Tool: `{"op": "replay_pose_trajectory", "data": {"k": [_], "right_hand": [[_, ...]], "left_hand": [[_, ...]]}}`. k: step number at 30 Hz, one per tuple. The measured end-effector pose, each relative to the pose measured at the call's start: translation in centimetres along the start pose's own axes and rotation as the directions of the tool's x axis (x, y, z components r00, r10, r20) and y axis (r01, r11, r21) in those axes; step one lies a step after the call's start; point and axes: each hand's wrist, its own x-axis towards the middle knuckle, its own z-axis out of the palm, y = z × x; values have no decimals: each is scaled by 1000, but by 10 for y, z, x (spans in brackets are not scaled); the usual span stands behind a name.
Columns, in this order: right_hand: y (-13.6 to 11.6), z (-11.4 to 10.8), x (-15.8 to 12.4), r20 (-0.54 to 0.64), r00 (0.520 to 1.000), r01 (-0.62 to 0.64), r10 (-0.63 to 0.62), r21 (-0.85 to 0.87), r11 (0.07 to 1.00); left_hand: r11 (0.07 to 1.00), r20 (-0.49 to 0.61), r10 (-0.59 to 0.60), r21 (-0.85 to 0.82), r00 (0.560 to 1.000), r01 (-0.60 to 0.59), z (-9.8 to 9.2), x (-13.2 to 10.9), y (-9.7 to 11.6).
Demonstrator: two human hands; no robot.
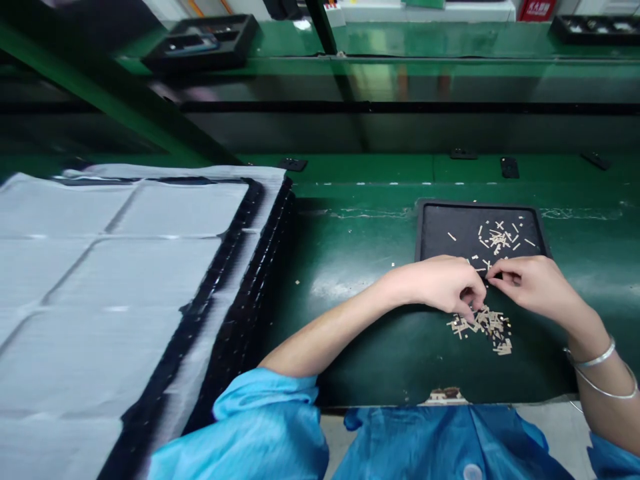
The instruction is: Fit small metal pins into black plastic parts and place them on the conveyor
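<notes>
Small pale strips lie in a loose pile (493, 327) on the green table, in front of a black tray (440, 223). More strips (499, 239) are scattered inside the tray, mostly toward its right side. My left hand (453, 287) is over the back left part of the pile, its fingers curled and pinched; whatever they hold is too small to name. Just right of it, my right hand (525, 283) has thumb and index finger pressed together at the tray's front edge, on something I cannot make out. The two hands' fingertips are close together but apart.
Stacked trays (210, 300) topped with a grey-white sheet (115, 267) fill the left side. Small black parts (510, 167) lie along the table's back. Behind, a green shelf (380, 40) carries a black box (205, 43) and another tray (600, 28). A green post slants across the upper left.
</notes>
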Motion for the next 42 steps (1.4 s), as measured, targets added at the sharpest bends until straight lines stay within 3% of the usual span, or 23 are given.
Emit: {"op": "replay_pose_trajectory", "data": {"k": [3, 8, 15, 18, 22, 28, 32, 35, 39, 42], "right_hand": [[-7, -1, -1, 97, 995, 47, -28, -193, 980], [-23, 7, -5, 138, 990, 52, 13, -456, 888], [-31, 17, -4, 81, 997, 47, -10, -475, 879], [-24, 12, -4, 72, 997, 43, -16, -376, 926], [-11, 0, -7, 19, 1000, -5, 6, -30, 1000], [0, -11, -6, 121, 992, -91, 41, 452, 887], [-1, -11, -4, 158, 987, -121, 37, 568, 814], [-2, -10, -3, 172, 985, -127, 29, 597, 792], [-2, -11, -2, 141, 989, -131, 53, 637, 760], [-1, -10, 1, 65, 989, -143, 136, 693, 707]], "left_hand": [[1000, -34, -16, 22, 999, 16, -4, -1, 2], [983, -220, -79, -182, 972, 39, -12, -2, -4], [913, -380, -210, -406, 901, 41, -6, 3, -14], [966, -332, -151, -249, 931, 68, 0, 6, -15], [996, -226, -57, -80, 972, 39, 2, 6, -10], [995, -137, -100, -45, 986, 94, -1, 3, -4], [982, -234, -187, -67, 954, 176, 0, 3, 0], [971, -285, -200, -182, 938, 152, 2, 5, -1], [933, -214, -146, -355, 966, 62, 5, 8, -6], [962, -73, -94, -263, 993, 72, 7, 8, -9]]}}
